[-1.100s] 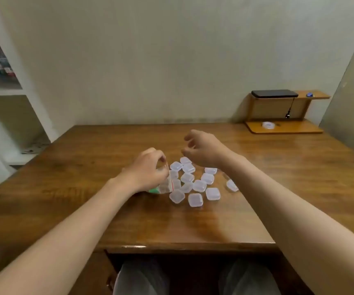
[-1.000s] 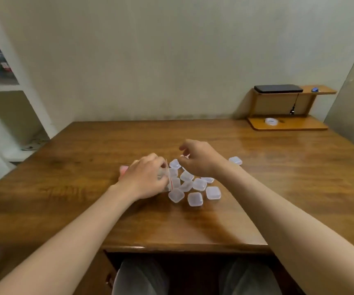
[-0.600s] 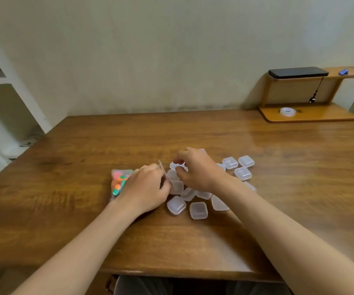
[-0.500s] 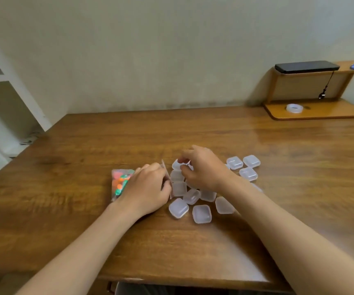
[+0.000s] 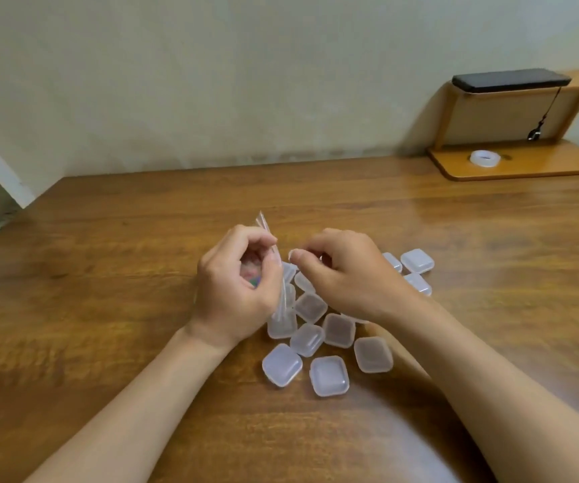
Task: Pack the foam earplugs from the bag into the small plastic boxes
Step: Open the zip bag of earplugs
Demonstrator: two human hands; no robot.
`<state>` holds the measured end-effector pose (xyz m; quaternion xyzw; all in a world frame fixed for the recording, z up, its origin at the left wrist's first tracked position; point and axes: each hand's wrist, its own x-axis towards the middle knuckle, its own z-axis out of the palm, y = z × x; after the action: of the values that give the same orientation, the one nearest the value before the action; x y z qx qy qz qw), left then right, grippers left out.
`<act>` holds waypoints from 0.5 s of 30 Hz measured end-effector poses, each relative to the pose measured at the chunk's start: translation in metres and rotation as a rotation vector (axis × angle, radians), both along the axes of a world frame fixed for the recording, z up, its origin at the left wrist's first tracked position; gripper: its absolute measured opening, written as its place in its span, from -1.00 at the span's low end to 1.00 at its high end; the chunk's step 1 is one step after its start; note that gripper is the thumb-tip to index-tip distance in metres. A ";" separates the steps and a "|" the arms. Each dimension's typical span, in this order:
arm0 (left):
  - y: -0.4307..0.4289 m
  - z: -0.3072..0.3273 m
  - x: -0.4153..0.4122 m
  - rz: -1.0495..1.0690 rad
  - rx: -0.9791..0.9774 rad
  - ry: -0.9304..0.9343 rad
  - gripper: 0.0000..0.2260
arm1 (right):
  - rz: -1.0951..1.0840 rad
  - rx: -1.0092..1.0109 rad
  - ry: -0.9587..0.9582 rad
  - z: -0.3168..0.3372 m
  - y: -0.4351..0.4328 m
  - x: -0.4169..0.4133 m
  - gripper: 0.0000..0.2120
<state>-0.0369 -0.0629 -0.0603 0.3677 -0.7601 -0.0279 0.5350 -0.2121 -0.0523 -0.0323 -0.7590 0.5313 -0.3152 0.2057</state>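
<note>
The left hand (image 5: 236,291) grips the clear bag (image 5: 266,229) of earplugs, held just above the table (image 5: 107,273). Beside it the right hand (image 5: 347,277) pinches what looks like one small box (image 5: 293,255), over the other boxes (image 5: 328,376) clustered on the wood.

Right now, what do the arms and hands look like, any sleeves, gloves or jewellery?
Both hands are bare: the left hand and the right hand wear no gloves, and no rings show on the fingers. The left forearm and right forearm are uncovered to the frame's edge, with no sleeve, watch or bracelet in view.
</note>
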 end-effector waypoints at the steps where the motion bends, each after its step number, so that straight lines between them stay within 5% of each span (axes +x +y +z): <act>1: 0.002 -0.002 -0.001 -0.028 -0.008 0.006 -0.93 | 0.000 0.031 -0.043 0.001 0.001 0.001 -0.69; 9: 0.005 -0.014 -0.002 -0.241 0.106 0.074 -0.69 | 0.018 0.215 -0.285 0.006 0.007 0.006 -0.78; 12: 0.004 -0.014 0.004 -0.215 0.104 0.073 -0.69 | 0.038 0.323 -0.340 0.008 0.009 0.004 -0.97; 15: 0.001 -0.011 0.009 -0.092 0.043 -0.025 -0.83 | -0.018 0.386 -0.395 0.014 0.010 0.001 -0.92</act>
<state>-0.0278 -0.0619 -0.0712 0.3440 -0.7821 -0.0642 0.5156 -0.2108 -0.0426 -0.0179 -0.6249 0.5380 -0.3518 0.4431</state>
